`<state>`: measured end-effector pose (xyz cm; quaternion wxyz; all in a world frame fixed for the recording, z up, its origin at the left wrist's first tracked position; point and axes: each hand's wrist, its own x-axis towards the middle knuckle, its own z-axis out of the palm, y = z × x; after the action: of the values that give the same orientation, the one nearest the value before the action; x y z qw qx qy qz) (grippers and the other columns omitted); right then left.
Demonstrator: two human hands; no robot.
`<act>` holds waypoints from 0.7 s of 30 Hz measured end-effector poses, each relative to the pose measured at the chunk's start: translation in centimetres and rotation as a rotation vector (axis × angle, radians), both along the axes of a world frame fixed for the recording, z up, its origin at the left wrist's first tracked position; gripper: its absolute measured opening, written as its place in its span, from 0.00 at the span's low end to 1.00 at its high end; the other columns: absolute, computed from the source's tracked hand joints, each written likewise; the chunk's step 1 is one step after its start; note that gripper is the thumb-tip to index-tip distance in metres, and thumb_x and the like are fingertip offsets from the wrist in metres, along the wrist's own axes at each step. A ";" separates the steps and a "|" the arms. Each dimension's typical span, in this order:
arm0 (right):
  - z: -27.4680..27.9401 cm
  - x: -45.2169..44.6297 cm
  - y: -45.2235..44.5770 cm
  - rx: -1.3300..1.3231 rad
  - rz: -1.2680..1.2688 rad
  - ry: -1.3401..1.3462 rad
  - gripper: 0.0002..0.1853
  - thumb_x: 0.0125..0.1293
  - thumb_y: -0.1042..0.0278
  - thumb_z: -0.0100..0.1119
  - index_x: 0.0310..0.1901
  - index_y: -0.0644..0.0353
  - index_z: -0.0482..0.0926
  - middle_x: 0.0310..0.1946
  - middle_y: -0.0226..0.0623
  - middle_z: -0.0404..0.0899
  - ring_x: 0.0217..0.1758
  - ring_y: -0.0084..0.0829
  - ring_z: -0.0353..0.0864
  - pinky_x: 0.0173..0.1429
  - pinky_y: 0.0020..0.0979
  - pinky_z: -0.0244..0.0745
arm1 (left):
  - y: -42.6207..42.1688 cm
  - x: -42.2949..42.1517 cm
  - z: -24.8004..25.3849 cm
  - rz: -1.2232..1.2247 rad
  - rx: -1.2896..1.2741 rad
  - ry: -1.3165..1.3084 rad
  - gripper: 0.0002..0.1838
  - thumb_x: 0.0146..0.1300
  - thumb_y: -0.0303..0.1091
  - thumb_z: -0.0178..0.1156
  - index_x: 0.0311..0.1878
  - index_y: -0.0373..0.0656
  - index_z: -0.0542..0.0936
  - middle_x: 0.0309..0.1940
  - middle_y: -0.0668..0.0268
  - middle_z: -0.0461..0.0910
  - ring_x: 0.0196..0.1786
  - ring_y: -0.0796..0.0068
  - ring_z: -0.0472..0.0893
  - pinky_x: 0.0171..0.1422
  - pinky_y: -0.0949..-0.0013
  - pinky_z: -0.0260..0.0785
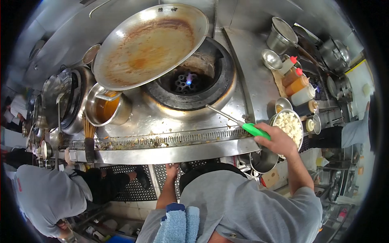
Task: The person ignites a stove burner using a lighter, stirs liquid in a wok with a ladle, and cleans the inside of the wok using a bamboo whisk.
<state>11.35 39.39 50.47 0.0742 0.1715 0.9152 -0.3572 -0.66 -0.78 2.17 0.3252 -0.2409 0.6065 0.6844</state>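
Note:
My right hand (277, 141) is closed around the green handle of a long, thin metal rod (229, 114) that looks like a stove lighter. The rod's tip lies at the front rim of a round wok burner (221, 93), where a small blue flame (189, 79) shows in the middle. A large stained wok (150, 46) rests tilted at the burner's back left, off the flame. My left hand (172, 169) is low at the front edge of the steel range, its fingers mostly hidden under the edge. Beside my right hand stands a bowl of pale diced cubes (288, 127).
Left of the burner are a pot of orange liquid (107, 109), a bamboo brush (90, 137) and another wok station (60, 99). Several squeeze bottles (298, 85) line the right side, near a metal pot (281, 36). A co-worker in a grey shirt (50, 198) stands at left.

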 end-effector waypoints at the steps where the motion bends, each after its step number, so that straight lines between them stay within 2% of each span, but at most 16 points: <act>1: -0.5 -0.1 -0.6 -0.027 0.000 0.013 0.23 0.69 0.55 0.65 0.60 0.55 0.73 0.38 0.50 0.84 0.41 0.55 0.84 0.46 0.45 0.77 | -0.5 0.0 0.2 -0.041 -0.032 0.015 0.35 0.60 0.23 0.63 0.70 0.47 0.63 0.42 0.58 0.83 0.36 0.71 0.80 0.33 0.71 0.72; 4: -1.7 -0.3 -3.0 -0.086 0.019 0.056 0.26 0.67 0.56 0.67 0.62 0.53 0.70 0.39 0.51 0.84 0.42 0.56 0.84 0.47 0.46 0.77 | -3.4 0.2 0.3 -0.345 -0.250 0.079 0.38 0.59 0.25 0.63 0.73 0.42 0.61 0.51 0.56 0.81 0.43 0.64 0.83 0.39 0.66 0.75; 5: -2.0 -0.5 -3.8 -0.088 0.035 0.024 0.29 0.65 0.56 0.69 0.62 0.54 0.69 0.38 0.52 0.84 0.43 0.54 0.85 0.48 0.46 0.76 | -4.6 0.2 0.1 -0.445 -0.332 0.113 0.42 0.57 0.27 0.64 0.74 0.37 0.57 0.48 0.55 0.82 0.42 0.64 0.83 0.41 0.65 0.76; 6: -2.6 -0.4 -4.5 -0.127 0.036 0.006 0.29 0.64 0.56 0.69 0.62 0.55 0.68 0.38 0.51 0.84 0.43 0.54 0.85 0.48 0.46 0.76 | -6.3 0.3 -0.6 -0.501 -0.399 0.150 0.43 0.56 0.27 0.67 0.75 0.37 0.58 0.44 0.55 0.83 0.38 0.67 0.82 0.41 0.66 0.76; 8: -3.9 -0.3 -5.7 -0.202 0.041 -0.033 0.30 0.64 0.55 0.70 0.63 0.56 0.68 0.38 0.50 0.85 0.43 0.53 0.85 0.48 0.45 0.76 | -9.3 -0.2 0.4 -0.550 -0.384 0.045 0.38 0.59 0.28 0.68 0.71 0.36 0.64 0.41 0.56 0.83 0.36 0.69 0.81 0.40 0.66 0.76; 10: -4.5 -0.3 -6.7 -0.179 0.046 -0.104 0.33 0.62 0.53 0.71 0.63 0.56 0.67 0.37 0.50 0.85 0.44 0.52 0.85 0.49 0.45 0.77 | -10.6 0.0 1.8 -0.325 -0.303 -0.121 0.33 0.61 0.31 0.68 0.68 0.35 0.68 0.42 0.59 0.84 0.36 0.71 0.81 0.38 0.67 0.76; 12: -4.9 -0.2 -7.2 -0.177 0.051 -0.101 0.33 0.62 0.52 0.71 0.63 0.55 0.67 0.38 0.50 0.85 0.44 0.53 0.85 0.49 0.45 0.77 | -10.9 0.2 2.7 -0.390 -0.347 -0.032 0.29 0.61 0.33 0.70 0.64 0.35 0.72 0.42 0.60 0.84 0.39 0.72 0.82 0.39 0.68 0.76; 14: -5.3 0.3 -7.1 -0.176 0.096 -0.096 0.33 0.63 0.51 0.70 0.64 0.53 0.67 0.38 0.50 0.85 0.44 0.51 0.85 0.48 0.44 0.76 | -9.8 -0.5 0.7 -0.409 -0.325 0.081 0.29 0.60 0.34 0.71 0.63 0.35 0.74 0.43 0.59 0.84 0.40 0.71 0.82 0.39 0.68 0.76; 15: -6.0 0.7 -7.0 -0.178 0.122 -0.081 0.33 0.63 0.51 0.70 0.64 0.53 0.66 0.37 0.50 0.85 0.42 0.50 0.85 0.48 0.44 0.75 | -8.6 -0.7 0.0 -0.434 -0.337 0.133 0.31 0.64 0.35 0.68 0.67 0.34 0.70 0.41 0.60 0.83 0.29 0.75 0.78 0.29 0.71 0.72; 16: -5.7 0.6 -6.6 -0.175 0.147 -0.062 0.34 0.64 0.51 0.69 0.65 0.53 0.66 0.36 0.49 0.85 0.41 0.48 0.85 0.47 0.43 0.75 | -6.9 -1.0 -0.5 -0.424 -0.335 0.184 0.32 0.64 0.35 0.68 0.68 0.34 0.69 0.44 0.58 0.83 0.32 0.74 0.79 0.31 0.71 0.73; 18: -4.7 1.0 -5.9 -0.182 0.145 -0.136 0.33 0.64 0.49 0.68 0.65 0.53 0.66 0.41 0.51 0.85 0.46 0.52 0.85 0.51 0.44 0.76 | -4.8 -0.3 -1.0 -0.415 -0.345 0.266 0.35 0.63 0.36 0.69 0.71 0.34 0.67 0.51 0.54 0.83 0.37 0.71 0.82 0.34 0.70 0.75; 19: -4.6 1.2 -5.6 -0.200 0.139 -0.149 0.33 0.65 0.49 0.68 0.65 0.53 0.66 0.41 0.52 0.85 0.46 0.52 0.85 0.51 0.44 0.76 | -3.7 -0.7 -1.1 -0.395 -0.325 0.181 0.37 0.62 0.36 0.69 0.72 0.34 0.66 0.60 0.51 0.80 0.47 0.68 0.83 0.38 0.69 0.76; 21: -4.6 1.5 -5.0 -0.203 0.134 -0.124 0.32 0.65 0.49 0.68 0.65 0.54 0.67 0.44 0.54 0.84 0.50 0.55 0.84 0.53 0.45 0.76 | -2.2 -1.2 -1.5 -0.351 -0.354 0.219 0.38 0.62 0.34 0.69 0.72 0.34 0.65 0.59 0.52 0.81 0.46 0.68 0.83 0.38 0.69 0.76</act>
<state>12.88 34.36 45.92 0.1711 0.1234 0.8774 -0.4309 -1.90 -2.98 0.66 0.3243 -0.1096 0.7808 0.5227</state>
